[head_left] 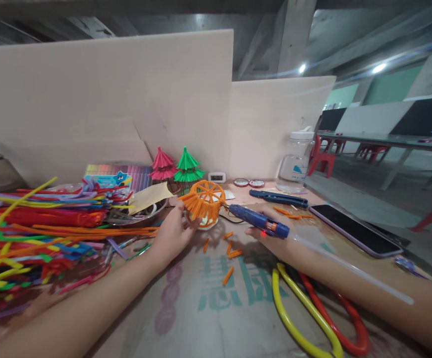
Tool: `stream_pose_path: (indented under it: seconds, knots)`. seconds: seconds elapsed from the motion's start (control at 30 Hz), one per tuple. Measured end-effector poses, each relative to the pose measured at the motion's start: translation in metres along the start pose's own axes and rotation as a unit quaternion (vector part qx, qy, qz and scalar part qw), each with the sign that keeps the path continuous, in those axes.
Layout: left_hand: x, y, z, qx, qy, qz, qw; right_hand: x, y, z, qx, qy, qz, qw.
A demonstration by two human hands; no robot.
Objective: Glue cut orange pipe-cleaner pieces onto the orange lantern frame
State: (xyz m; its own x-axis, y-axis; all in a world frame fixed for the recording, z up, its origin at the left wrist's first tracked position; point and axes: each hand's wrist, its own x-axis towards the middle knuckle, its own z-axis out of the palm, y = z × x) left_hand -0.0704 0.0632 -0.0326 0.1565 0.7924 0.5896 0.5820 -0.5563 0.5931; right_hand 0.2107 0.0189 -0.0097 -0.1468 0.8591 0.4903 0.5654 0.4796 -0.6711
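My left hand (177, 227) is closed on the lower left side of an orange pipe-cleaner roof (207, 195), a spoked ring with strips hanging around part of it. In my right hand (266, 238) is a blue hot glue gun (255, 219), its nozzle at the right edge of the orange roof. A clear glue stick (361, 272) sticks out behind it over my forearm, and a small red light glows on its body. Short cut orange pieces (234, 253) lie on the cardboard below. Under the roof shows a pale round base (205, 226), partly hidden.
Many coloured pipe cleaners (33, 238) are heaped at the left. Pink (162, 166) and green (188, 166) tiered models stand at the back, near a small digital display (216, 177). To the right are a utility knife (278, 198), phone (354, 230), water bottle (295, 164) and yellow-and-red-handled scissors (305, 313).
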Motion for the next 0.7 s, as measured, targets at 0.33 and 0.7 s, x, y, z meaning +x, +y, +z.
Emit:
stream_pose_path:
  seconds: [0.33,0.7]
  knots:
    - [0.001,-0.001,-0.001,0.032,-0.007,-0.005,0.999,0.003,0.013,0.006,-0.014,0.015,-0.015,1.000]
    - [0.001,0.002,-0.001,0.020,-0.015,-0.029,0.999,0.001,-0.001,0.001,-0.005,0.002,0.003,1.000]
